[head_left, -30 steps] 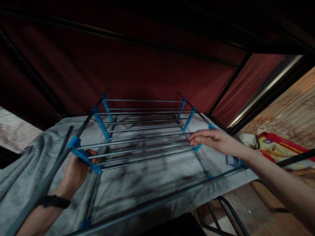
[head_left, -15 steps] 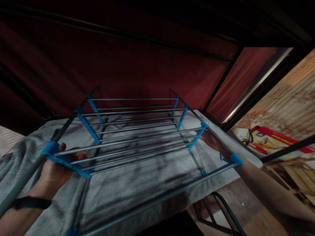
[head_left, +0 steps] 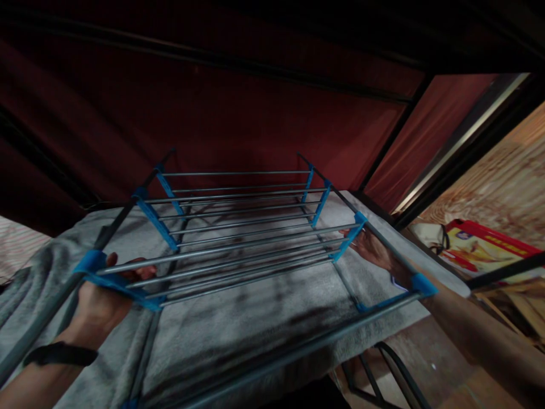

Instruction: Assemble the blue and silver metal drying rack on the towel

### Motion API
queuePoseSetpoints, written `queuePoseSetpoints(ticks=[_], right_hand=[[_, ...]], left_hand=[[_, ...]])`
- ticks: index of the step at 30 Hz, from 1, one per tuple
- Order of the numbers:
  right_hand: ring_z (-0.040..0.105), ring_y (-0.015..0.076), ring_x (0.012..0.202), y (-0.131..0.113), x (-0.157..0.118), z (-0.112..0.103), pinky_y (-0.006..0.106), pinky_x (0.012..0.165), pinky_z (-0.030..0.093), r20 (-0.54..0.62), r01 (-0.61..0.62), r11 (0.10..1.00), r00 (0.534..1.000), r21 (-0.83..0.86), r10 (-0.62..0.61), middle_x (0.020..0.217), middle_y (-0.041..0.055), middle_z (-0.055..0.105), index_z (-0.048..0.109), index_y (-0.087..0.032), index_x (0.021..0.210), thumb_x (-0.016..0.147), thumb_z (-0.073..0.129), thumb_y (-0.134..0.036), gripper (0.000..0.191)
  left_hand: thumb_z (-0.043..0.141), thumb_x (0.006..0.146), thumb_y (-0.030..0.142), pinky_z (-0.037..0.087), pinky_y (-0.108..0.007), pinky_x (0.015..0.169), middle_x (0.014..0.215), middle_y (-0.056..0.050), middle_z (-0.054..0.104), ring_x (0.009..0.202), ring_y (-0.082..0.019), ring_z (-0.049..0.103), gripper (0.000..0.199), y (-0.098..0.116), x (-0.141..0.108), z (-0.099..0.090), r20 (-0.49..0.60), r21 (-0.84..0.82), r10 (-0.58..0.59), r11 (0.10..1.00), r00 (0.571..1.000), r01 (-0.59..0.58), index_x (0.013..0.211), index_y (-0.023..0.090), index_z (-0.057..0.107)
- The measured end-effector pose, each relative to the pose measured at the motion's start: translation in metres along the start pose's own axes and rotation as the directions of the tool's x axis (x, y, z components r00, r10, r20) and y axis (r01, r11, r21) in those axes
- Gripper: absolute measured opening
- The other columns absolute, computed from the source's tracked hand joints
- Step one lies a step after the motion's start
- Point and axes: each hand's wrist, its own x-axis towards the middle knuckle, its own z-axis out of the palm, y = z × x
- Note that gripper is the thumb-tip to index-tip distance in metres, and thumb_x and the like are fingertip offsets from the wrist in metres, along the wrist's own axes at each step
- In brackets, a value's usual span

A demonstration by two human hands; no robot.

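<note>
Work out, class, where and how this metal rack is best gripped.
Probably grip the metal rack by its second-nearest left bracket and right bracket, coming from outside each end: these blue pieces are broad and sit opposite each other, while the bars between them are thin.

From where I'm standing, here's the single camera up on the person's head, looking forward and down over the metal rack, near enough to take in the left hand and right hand. Ahead it meets the red panel; lower right, it catches the floor.
</note>
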Motion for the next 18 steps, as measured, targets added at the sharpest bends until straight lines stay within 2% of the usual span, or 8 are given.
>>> queuePoseSetpoints(ticks=[2,5,10,15,18], right_hand=[[0.067,0.0185,0.103,0.001,0.003,-0.003,0.035,0.099,0.05,0.001,-0.008,1.0,1.0,0.005,0.008,0.1,0.004,0.073,0.065,-0.028,0.088,0.09,0.054,-0.053,0.027],[0.067,0.0186,0.105,0.004,0.007,-0.008,0.034,0.098,0.05,0.007,-0.021,1.0,1.0,-0.001,0.021,0.103,0.0047,0.073,0.065,-0.029,0.088,0.089,0.056,-0.051,0.024],[0.067,0.0204,0.107,0.009,0.012,-0.011,0.035,0.098,0.05,-0.012,-0.006,0.998,1.0,-0.059,0.005,0.101,0.0058,0.073,0.063,-0.03,0.085,0.088,0.053,-0.055,0.028],[0.068,0.0233,0.106,0.009,0.011,-0.01,0.039,0.097,0.052,-0.044,-0.004,0.999,0.999,-0.05,0.002,0.105,0.0062,0.073,0.064,-0.034,0.083,0.083,0.06,-0.058,0.025],[0.066,0.0257,0.113,0.01,0.01,-0.012,0.041,0.102,0.051,-0.041,-0.006,0.998,0.999,-0.07,0.004,0.109,0.0084,0.073,0.067,-0.036,0.083,0.083,0.059,-0.059,0.025]], left_hand=[[0.061,0.079,0.047,0.06,-0.039,0.068,0.069,0.008,0.071,0.067,-0.023,0.065,0.02,0.002,-0.001,0.004,-0.032,-0.137,-0.036,0.99,0.999,0.031,0.086,0.036,0.045],[0.057,0.082,0.044,0.059,-0.038,0.064,0.068,0.007,0.069,0.066,-0.024,0.063,0.015,0.003,-0.002,0.007,0.0,-0.144,-0.024,0.989,1.0,0.023,0.085,0.036,0.045],[0.059,0.083,0.038,0.059,-0.035,0.068,0.069,0.007,0.07,0.07,-0.023,0.062,0.012,-0.003,0.002,0.006,0.071,-0.164,0.01,0.986,0.997,0.002,0.086,0.036,0.048],[0.06,0.079,0.035,0.061,-0.037,0.065,0.069,0.005,0.071,0.067,-0.024,0.063,0.009,-0.006,0.005,0.005,0.069,-0.178,0.014,0.984,0.998,-0.001,0.081,0.035,0.052],[0.061,0.079,0.034,0.06,-0.035,0.062,0.065,0.0,0.07,0.063,-0.023,0.062,0.009,-0.008,0.009,0.006,0.06,-0.204,0.04,0.979,0.997,-0.027,0.076,0.031,0.053]])
